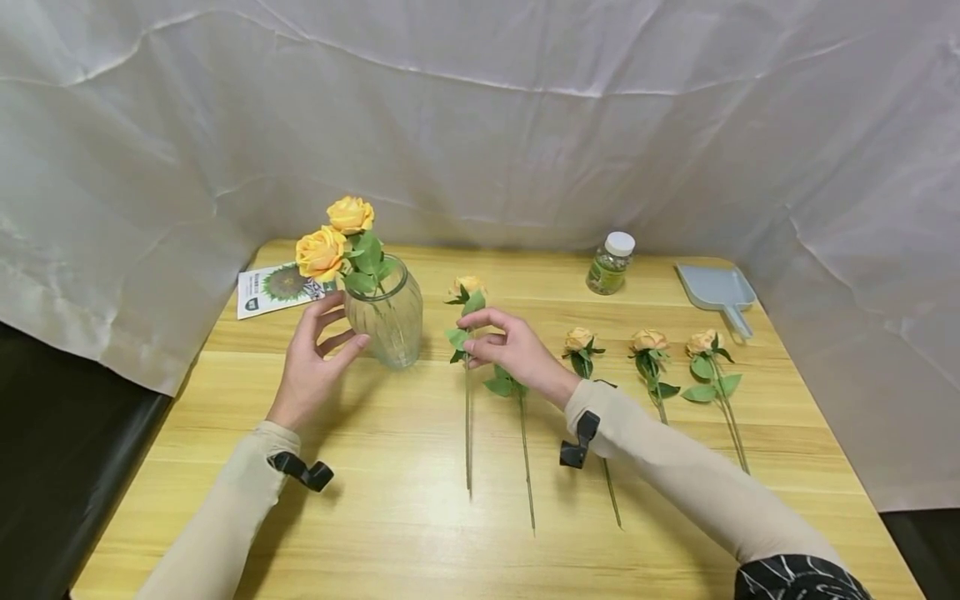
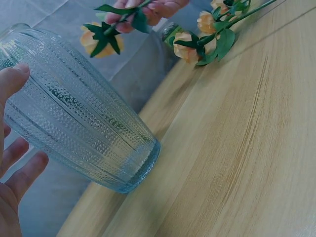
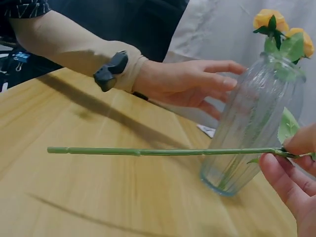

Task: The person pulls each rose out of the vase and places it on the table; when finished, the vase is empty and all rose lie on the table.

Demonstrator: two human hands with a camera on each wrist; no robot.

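Two yellow artificial roses (image 1: pixel 322 252) stand in a ribbed clear glass vase (image 1: pixel 397 321) on the left part of the table. Beside the vase is my left hand (image 1: pixel 315 358), its thumb and fingers spread loosely about the glass; whether they touch it is hard to tell. My right hand (image 1: pixel 513 350) pinches a paler rose (image 1: pixel 468 287) by its upper stem, right of the vase. That rose's stem (image 3: pixel 138 152) is held above the tabletop in the right wrist view. Under the right hand lies another stem with leaves (image 1: pixel 504 383), its flower hidden.
Several more roses (image 1: pixel 648 342) lie on the wooden table (image 1: pixel 375 533) to the right. A white-lidded jar (image 1: pixel 610 265) and a grey-blue dustpan (image 1: pixel 716 287) stand at the back right. Behind the vase lies a printed packet (image 1: pixel 277 287). Pale cloth hangs around the table.
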